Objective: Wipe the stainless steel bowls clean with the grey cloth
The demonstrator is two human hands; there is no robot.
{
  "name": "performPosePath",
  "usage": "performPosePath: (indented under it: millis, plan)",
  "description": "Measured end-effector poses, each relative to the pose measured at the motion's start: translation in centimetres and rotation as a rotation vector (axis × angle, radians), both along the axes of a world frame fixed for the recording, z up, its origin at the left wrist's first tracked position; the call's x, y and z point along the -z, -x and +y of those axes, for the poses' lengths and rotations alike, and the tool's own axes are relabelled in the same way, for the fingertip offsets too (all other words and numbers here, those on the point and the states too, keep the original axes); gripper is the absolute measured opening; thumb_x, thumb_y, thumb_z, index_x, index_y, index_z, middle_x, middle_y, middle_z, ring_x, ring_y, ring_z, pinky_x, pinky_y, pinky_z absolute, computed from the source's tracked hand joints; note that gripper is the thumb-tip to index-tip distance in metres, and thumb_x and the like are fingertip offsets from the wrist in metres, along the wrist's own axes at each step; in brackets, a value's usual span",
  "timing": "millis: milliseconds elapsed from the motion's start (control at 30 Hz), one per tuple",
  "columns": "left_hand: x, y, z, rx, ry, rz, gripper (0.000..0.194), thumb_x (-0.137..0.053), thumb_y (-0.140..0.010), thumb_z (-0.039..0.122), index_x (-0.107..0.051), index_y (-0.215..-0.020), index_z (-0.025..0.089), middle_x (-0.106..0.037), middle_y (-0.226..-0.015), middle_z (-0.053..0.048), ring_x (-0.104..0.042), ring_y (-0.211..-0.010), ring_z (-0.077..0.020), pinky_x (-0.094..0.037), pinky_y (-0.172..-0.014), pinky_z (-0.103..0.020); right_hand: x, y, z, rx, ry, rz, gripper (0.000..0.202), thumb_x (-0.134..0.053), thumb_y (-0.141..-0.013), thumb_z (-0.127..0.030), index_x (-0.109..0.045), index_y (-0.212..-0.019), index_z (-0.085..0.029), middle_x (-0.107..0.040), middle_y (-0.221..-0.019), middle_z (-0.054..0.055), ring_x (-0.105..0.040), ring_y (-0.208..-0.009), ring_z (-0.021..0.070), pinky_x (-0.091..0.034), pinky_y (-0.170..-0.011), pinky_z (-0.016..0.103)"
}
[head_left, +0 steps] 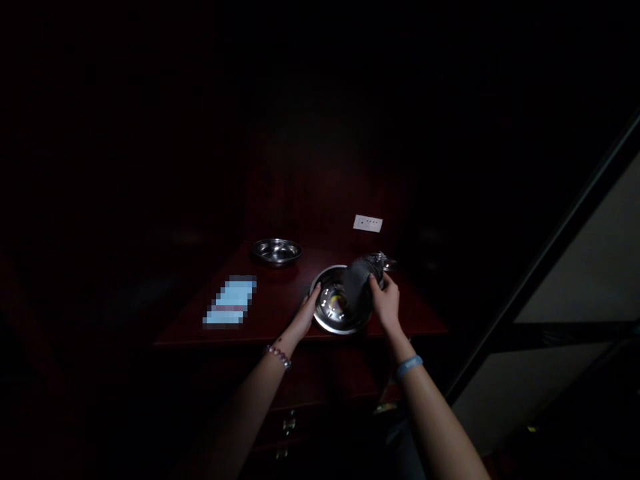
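A shiny round metal bowl (336, 323) is tilted toward me near the front edge of the table. Closed on its left rim is my left hand (303, 315), thumb on the inner side. My right hand (386, 301) grips a crumpled grey cloth (359, 279) over the bowl's right side, hiding that part of the rim. Inside the bowl, a small yellowish patch shows at the bottom; whether it is a sticker or a reflection I cannot tell.
A second metal bowl (277, 251) rests at the back left of the dark red table (280, 313). Another shiny metal item (390, 265) is partly hidden behind the cloth. A blurred pale-blue rectangle (231, 301) lies at left. A white socket plate (368, 223) is on the back panel.
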State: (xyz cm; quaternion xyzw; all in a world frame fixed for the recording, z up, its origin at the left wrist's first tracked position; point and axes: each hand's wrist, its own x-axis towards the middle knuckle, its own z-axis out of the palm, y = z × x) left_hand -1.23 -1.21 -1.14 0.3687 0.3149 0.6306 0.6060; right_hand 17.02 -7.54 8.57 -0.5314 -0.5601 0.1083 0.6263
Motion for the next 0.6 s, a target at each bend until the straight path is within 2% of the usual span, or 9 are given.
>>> performPosePath:
  millis: [133,200,267,333,367,467,600]
  plan:
    - [0.1,0.0,0.0,0.015,-0.070,0.023,0.058,-0.064,-0.084,0.060,-0.067,-0.123,0.017,-0.064,-0.134,-0.013,-0.053,-0.133,-0.0265,-0.034,-0.118,-0.041,-0.6,0.3,-1.4,0.125,-0.185,-0.018,0.046,-0.048,-0.092,-0.043,-0.068,-0.119,-0.011,-0.073,-0.115,0.015,-0.068,-0.105,0.0268,-0.051,-0.093,0.037]
    - [0.1,-0.1,-0.1,0.013,-0.093,0.011,0.060,-0.063,-0.083,0.062,-0.066,-0.125,0.019,-0.063,-0.136,-0.012,-0.053,-0.133,-0.0262,-0.035,-0.117,-0.041,-0.3,0.8,-2.1,0.031,-0.224,-0.229,0.042,-0.046,-0.093,-0.033,-0.066,-0.125,-0.015,-0.069,-0.126,0.012,-0.064,-0.116,0.0252,-0.048,-0.102,0.039]
    - [-0.1,-0.1,-0.2,0.016,-0.081,0.004,0.063,-0.061,-0.083,0.065,-0.066,-0.125,0.018,-0.064,-0.135,-0.012,-0.055,-0.131,-0.0266,-0.037,-0.115,-0.042,0.6,1.3,-2.7,-0.179,-0.146,-0.562,0.042,-0.047,-0.091,-0.025,-0.064,-0.129,-0.022,-0.065,-0.134,0.007,-0.058,-0.127,0.0228,-0.041,-0.112,0.040]
    - [-0.3,0.0,-0.5,0.031,-0.040,0.013,0.066,-0.059,-0.082,0.068,-0.068,-0.121,0.016,-0.066,-0.131,-0.013,-0.058,-0.128,-0.0280,-0.041,-0.113,-0.042,2.0,1.8,-2.9,-0.367,0.032,-0.849,0.044,-0.048,-0.092,-0.022,-0.062,-0.133,-0.026,-0.064,-0.137,0.004,-0.054,-0.132,0.0213,-0.036,-0.116,0.041]
    - [-0.5,0.1,-0.7,0.036,-0.016,0.020,0.066,-0.058,-0.082,0.069,-0.069,-0.119,0.016,-0.067,-0.129,-0.014,-0.060,-0.126,-0.0286,-0.043,-0.111,-0.041,2.7,1.9,-3.0,-0.415,0.128,-0.928,0.044,-0.047,-0.094,-0.023,-0.060,-0.136,-0.025,-0.063,-0.137,0.005,-0.055,-0.132,0.0211,-0.037,-0.116,0.041]
    - [-1.0,0.3,-1.2,0.030,0.030,0.039,0.062,-0.058,-0.083,0.069,-0.071,-0.113,0.016,-0.069,-0.127,-0.014,-0.061,-0.123,-0.0289,-0.046,-0.108,-0.039,4.5,2.2,-2.7,-0.485,0.268,-0.978,0.046,-0.041,-0.099,-0.029,-0.052,-0.143,-0.021,-0.058,-0.143,0.006,-0.048,-0.138,0.0203,-0.037,-0.116,0.039]
    - [-1.2,0.3,-1.3,0.018,0.006,0.028,0.056,-0.060,-0.083,0.065,-0.072,-0.110,0.018,-0.072,-0.121,-0.012,-0.061,-0.123,-0.0271,-0.045,-0.108,-0.036,4.9,2.4,-2.4,-0.571,0.297,-0.980,0.050,-0.034,-0.103,-0.037,-0.044,-0.149,-0.022,-0.047,-0.153,0.002,-0.036,-0.146,0.0182,-0.032,-0.120,0.037]
